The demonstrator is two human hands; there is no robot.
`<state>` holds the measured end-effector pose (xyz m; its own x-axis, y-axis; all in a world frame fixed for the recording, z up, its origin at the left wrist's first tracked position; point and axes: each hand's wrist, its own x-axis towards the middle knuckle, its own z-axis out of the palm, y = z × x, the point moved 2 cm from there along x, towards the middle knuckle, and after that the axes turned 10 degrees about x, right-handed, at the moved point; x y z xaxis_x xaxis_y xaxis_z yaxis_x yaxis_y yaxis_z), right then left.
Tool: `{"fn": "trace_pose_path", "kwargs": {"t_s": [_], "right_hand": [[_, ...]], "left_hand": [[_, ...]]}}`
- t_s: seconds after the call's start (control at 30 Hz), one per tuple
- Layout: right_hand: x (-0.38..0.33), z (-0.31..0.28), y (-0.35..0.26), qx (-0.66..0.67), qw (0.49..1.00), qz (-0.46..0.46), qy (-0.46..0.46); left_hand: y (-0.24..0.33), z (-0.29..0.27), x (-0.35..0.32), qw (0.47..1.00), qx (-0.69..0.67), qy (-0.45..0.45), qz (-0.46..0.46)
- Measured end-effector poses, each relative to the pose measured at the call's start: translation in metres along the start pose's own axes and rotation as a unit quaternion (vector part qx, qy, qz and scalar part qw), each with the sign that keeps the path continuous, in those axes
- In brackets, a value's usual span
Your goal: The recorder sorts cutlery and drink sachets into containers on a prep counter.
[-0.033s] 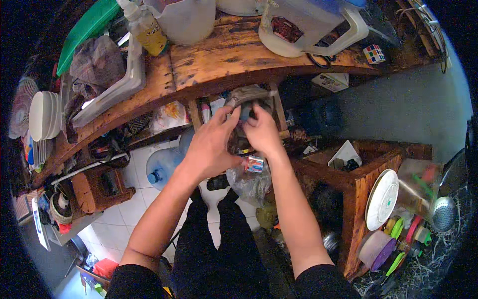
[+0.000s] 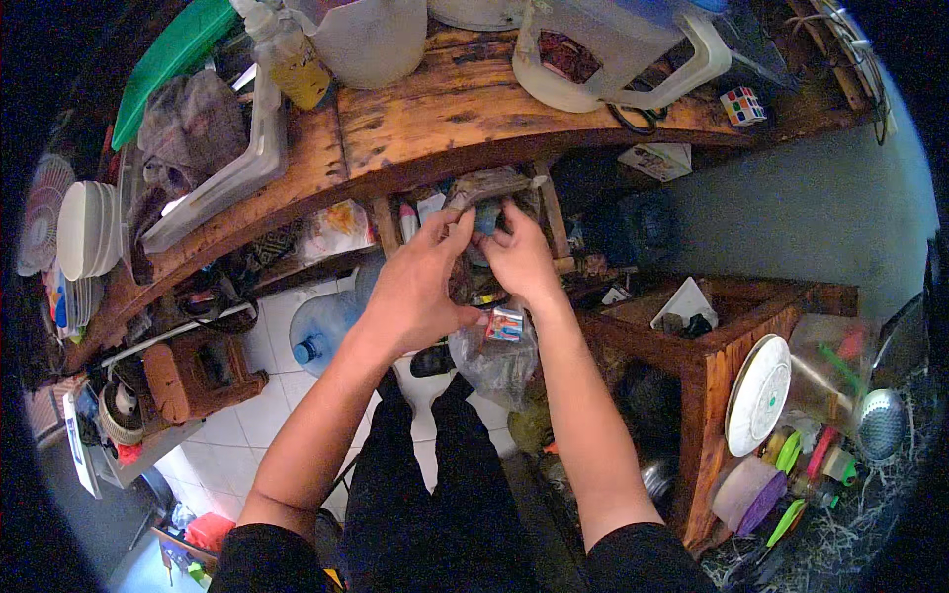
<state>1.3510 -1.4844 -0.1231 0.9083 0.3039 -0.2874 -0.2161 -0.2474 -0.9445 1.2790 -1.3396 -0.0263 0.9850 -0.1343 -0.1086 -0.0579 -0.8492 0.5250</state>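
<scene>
Clear plastic bag (image 2: 494, 374) just below an open wooden drawer (image 2: 557, 222)

The bag is crumpled and see-through, in the gap between the two forearms, with a small printed packet (image 2: 504, 324) in red, white and blue at its upper part. Whether the packet lies inside the bag or against it, I cannot tell.

Both hands are at the drawer, close together. The left hand (image 2: 420, 287) is partly open: its fingers reach forward, and its thumb stretches well away from them, the tip at or just beside the packet. The right hand (image 2: 519, 259) is half curled, fingers bent inward. A pale bluish item (image 2: 485, 219) shows between the fingertips; whether either hand grips it, or anything else, I cannot tell. A crumpled greyish wrapping (image 2: 489, 185) lies beyond the fingertips in the drawer.

Above the drawer runs a thick wooden counter (image 2: 415, 119), bearing a puzzle cube (image 2: 741, 106) near its right end and a plastic bin (image 2: 219, 219) with a dark cloth (image 2: 193, 128) on the left. On the tiled floor (image 2: 282, 405) rests a big blue water bottle (image 2: 324, 331), its cap toward the left
</scene>
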Motion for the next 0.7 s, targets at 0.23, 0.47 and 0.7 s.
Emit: {"fn": "trace_pose_path", "kwargs": {"t_s": [0.23,0.47,0.7], "right_hand": [[-0.037,-0.026,-0.039,0.038,0.982,-0.157,0.097],[-0.026,-0.026,-0.022,0.024,0.991,0.104,0.085],[-0.051,-0.019,-0.029,0.17,0.984,0.045,0.019]], "left_hand": [[-0.013,-0.004,0.002,0.992,-0.092,0.072,-0.048],[-0.032,-0.004,0.016,0.972,-0.214,0.079,-0.058],[-0.002,0.001,0.03,0.96,0.228,0.153,-0.049]]}}
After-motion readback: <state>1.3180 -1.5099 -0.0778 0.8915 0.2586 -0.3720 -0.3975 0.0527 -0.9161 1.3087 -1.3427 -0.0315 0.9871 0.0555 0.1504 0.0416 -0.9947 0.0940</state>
